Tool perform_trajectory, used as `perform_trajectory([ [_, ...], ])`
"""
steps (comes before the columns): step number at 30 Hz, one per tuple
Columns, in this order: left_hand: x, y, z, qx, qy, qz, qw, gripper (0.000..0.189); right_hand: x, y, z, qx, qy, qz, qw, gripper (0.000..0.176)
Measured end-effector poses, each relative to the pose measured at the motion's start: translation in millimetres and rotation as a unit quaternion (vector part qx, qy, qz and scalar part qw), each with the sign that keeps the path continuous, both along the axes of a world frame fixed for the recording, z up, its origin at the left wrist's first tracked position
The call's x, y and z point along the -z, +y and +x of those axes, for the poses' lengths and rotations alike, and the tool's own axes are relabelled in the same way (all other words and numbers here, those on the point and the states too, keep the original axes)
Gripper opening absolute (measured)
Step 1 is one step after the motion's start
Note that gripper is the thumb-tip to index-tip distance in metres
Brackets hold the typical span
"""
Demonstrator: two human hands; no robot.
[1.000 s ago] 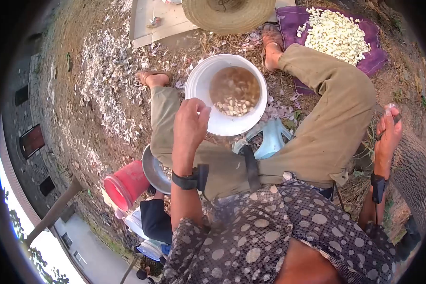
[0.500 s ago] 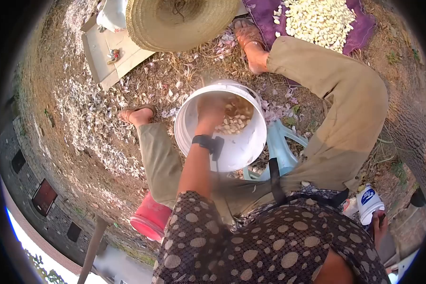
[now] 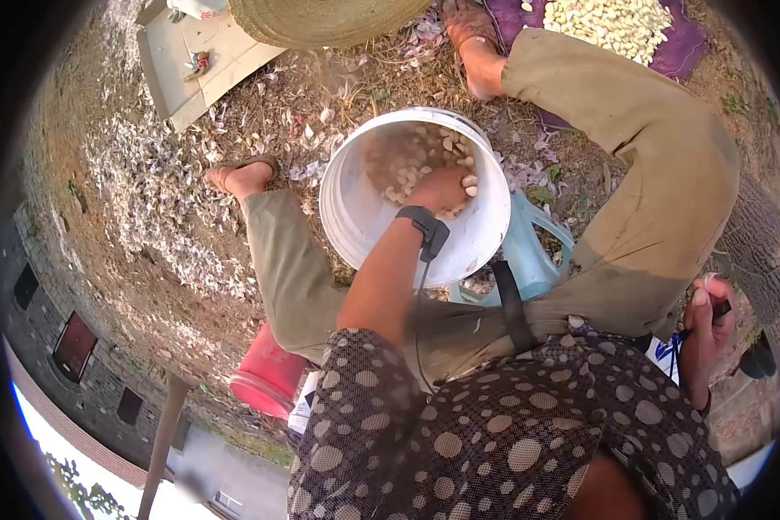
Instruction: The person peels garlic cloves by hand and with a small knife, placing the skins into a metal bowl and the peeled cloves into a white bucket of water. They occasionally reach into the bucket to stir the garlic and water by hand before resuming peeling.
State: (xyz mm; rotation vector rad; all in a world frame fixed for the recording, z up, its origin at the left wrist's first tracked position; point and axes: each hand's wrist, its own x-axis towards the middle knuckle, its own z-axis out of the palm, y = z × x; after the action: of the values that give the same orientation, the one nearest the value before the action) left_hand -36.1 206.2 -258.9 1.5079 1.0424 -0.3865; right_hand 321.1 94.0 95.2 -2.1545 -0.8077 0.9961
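A white bucket [image 3: 345,221] stands between the legs, with garlic cloves [image 3: 416,165] in brownish water inside it. Reaching down into it, my left hand [image 3: 442,189] has its fingers curled around some cloves, a few of which show at the edge of the fingers. A dark band with a small box [image 3: 429,232] is strapped on that wrist. Out at the right side, my right hand [image 3: 706,334] is raised with thumb and fingers brought together near something small and pale; what it holds I cannot tell. Behind that hand is a partly hidden white container with blue print [image 3: 666,354].
A light blue plastic stool [image 3: 529,260] is beside the bucket. Peeled cloves [image 3: 611,26] lie heaped on a purple cloth [image 3: 686,48]. A straw hat [image 3: 329,24] and flat cardboard [image 3: 182,95] are ahead. A red bucket [image 3: 264,377] stands left; garlic skins [image 3: 156,208] litter the ground.
My left hand has moved rightward in the bucket and is no longer blurred. My right hand has risen from beside the white container. The view has shifted, cutting off more of the hat.
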Motion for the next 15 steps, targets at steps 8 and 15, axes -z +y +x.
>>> perform_trajectory([
  [8,-72.2,-20.9,-64.1,-0.297,0.004,-0.101,0.949,0.027,30.1,38.7,-46.3,-0.160,0.162,0.049,0.973,0.012],
  [15,-150.5,-32.6,-72.4,-0.617,-0.205,-0.240,0.721,0.020,50.2,53.8,-73.2,-0.199,0.324,0.125,0.916,0.011],
])
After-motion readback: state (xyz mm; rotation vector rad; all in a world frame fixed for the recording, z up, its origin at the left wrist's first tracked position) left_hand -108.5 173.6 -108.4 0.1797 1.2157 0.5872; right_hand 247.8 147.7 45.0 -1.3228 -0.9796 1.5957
